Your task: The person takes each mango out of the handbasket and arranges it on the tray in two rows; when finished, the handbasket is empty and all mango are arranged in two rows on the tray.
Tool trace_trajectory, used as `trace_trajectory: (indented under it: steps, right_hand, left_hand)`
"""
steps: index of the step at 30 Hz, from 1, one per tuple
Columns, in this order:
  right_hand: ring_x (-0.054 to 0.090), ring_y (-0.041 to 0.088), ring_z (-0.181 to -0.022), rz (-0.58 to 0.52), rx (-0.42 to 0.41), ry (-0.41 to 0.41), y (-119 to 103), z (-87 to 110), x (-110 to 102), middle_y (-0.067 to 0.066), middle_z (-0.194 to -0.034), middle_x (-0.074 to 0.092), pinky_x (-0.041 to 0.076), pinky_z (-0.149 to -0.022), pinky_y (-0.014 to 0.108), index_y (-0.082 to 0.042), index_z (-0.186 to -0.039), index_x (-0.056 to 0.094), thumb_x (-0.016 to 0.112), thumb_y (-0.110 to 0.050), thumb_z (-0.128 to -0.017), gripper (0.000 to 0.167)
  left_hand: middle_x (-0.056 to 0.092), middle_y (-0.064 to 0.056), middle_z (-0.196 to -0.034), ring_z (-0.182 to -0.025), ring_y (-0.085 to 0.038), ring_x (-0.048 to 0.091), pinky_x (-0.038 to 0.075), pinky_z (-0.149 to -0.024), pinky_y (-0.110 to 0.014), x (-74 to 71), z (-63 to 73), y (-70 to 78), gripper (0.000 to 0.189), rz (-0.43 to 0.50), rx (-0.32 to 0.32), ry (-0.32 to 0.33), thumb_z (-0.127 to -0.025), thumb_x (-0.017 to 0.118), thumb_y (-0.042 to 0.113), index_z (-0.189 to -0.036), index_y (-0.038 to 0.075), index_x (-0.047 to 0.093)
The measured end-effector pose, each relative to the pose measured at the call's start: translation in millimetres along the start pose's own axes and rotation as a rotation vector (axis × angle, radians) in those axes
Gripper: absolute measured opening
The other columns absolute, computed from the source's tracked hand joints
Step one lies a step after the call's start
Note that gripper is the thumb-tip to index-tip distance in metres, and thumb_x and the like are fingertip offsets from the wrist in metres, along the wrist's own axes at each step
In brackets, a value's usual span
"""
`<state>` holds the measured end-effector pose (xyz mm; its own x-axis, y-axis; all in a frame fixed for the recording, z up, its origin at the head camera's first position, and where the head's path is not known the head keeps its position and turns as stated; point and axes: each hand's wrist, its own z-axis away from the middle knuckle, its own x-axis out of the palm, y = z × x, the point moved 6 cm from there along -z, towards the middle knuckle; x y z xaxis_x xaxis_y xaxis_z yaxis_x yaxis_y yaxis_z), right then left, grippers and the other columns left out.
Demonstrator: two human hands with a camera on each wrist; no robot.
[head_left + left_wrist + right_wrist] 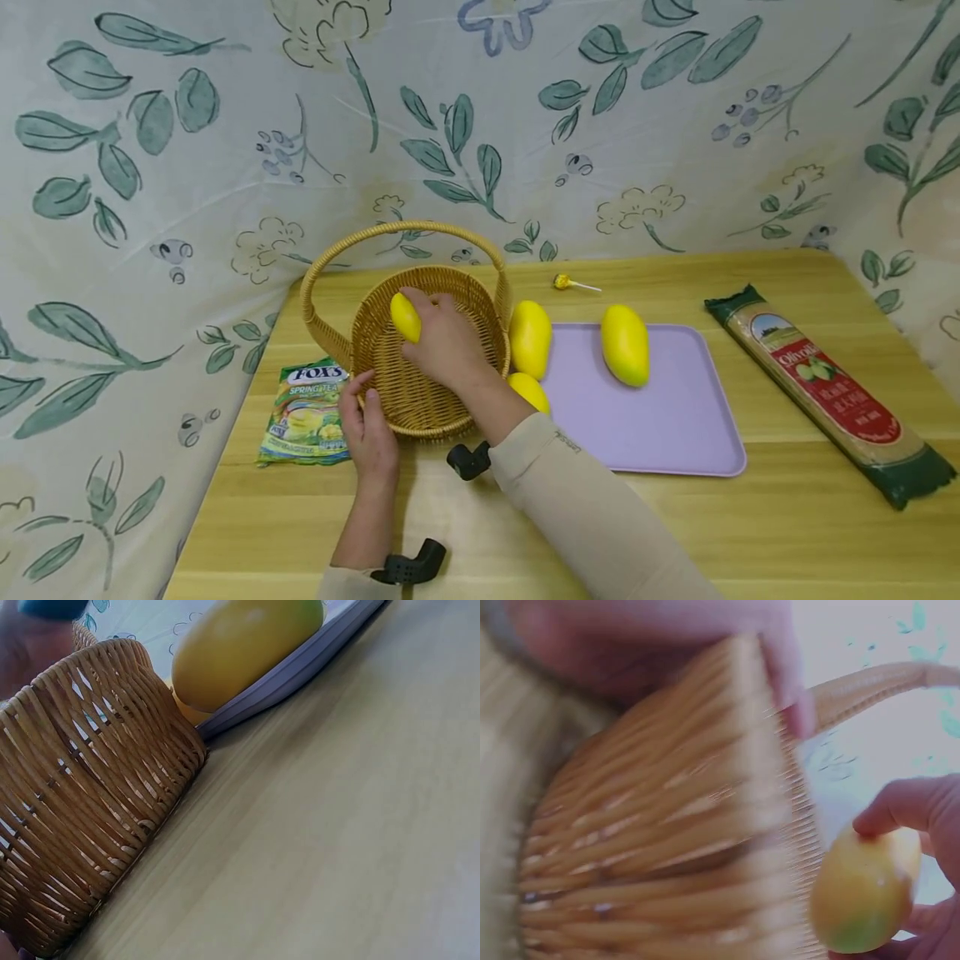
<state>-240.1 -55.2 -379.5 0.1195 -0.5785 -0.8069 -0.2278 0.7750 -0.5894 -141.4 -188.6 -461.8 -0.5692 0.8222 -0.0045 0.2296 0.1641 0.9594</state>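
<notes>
A wicker basket (420, 408) with a tall arched handle stands on the table, its inside facing up. My right hand (446, 342) grips a yellow mango (405, 317) over the basket's opening; the right wrist view shows the thumb and fingers around this mango (866, 889), which has a greenish end. At the basket's near left side, my left hand (371, 433) holds the rim. Two more mangoes, one upright (531, 340) and one partly behind my forearm (529, 392), lie right of the basket. Another mango (626, 345) rests on the lilac tray (675, 425).
Left of the basket lies a green Fox's candy bag (303, 417), partly covered by my left hand. A wrapped lollipop (562, 282) is behind the tray. A long pack of Olivoilà pasta (832, 396) lies at the right. Patterned cloth (480, 150) hangs behind the table.
</notes>
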Motion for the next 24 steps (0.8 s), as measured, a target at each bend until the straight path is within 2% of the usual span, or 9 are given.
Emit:
trace_trajectory:
  steps: [5,13,18,21,24]
  right_hand:
    - [0.064,0.024,-0.094,0.001,-0.091,-0.056,-20.0,15.4,-20.3,0.014,-0.147,0.05,0.054,-0.072,0.036,-0.036,-0.155,0.04,0.074,-0.029,-0.087,0.077]
    - [0.058,0.018,-0.091,-0.037,-0.226,-0.142,-27.6,53.6,-51.5,0.004,-0.142,0.054,0.051,-0.073,0.034,-0.036,-0.155,0.04,0.064,-0.034,-0.086,0.073]
    - [0.057,0.013,-0.089,-0.062,-0.274,-0.135,-15.7,76.4,-64.0,-0.004,-0.141,0.055,0.049,-0.072,0.032,-0.035,-0.153,0.043,0.061,-0.034,-0.085,0.071]
    - [0.057,0.011,-0.085,-0.108,-0.272,-0.11,-0.8,90.8,-70.7,-0.007,-0.138,0.057,0.049,-0.07,0.031,-0.036,-0.151,0.046,0.06,-0.034,-0.084,0.068]
    - [0.058,0.011,-0.087,-0.164,-0.262,-0.098,20.0,106.7,-76.4,-0.01,-0.136,0.058,0.051,-0.073,0.032,-0.037,-0.149,0.047,0.064,-0.038,-0.088,0.063]
  left_hand:
    - [0.055,-0.012,-0.132,-0.127,-0.008,0.044,0.028,-0.11,-0.027,0.0,-0.7,-1.4,0.03,-0.016,-0.033,0.006,-0.102,0.044,0.006,-0.127,-0.004,0.058]
    - [0.055,-0.01,-0.135,-0.128,-0.008,0.043,0.029,-0.109,-0.026,-0.7,-1.4,-2.2,0.031,-0.03,-0.056,0.01,-0.104,0.044,0.009,-0.129,0.001,0.059]
    - [0.055,-0.008,-0.136,-0.127,-0.008,0.043,0.03,-0.108,-0.026,-0.1,-0.4,-2.0,0.032,-0.035,-0.08,0.005,-0.104,0.043,0.01,-0.13,0.001,0.058]
    - [0.055,-0.009,-0.135,-0.128,-0.009,0.044,0.029,-0.108,-0.027,0.0,0.9,-1.9,0.031,-0.034,-0.074,0.002,-0.104,0.043,0.009,-0.13,0.0,0.059]
    - [0.055,-0.008,-0.135,-0.129,-0.009,0.044,0.029,-0.108,-0.027,-0.6,2.7,-2.4,0.031,-0.028,-0.076,0.004,-0.104,0.043,0.009,-0.129,0.001,0.059]
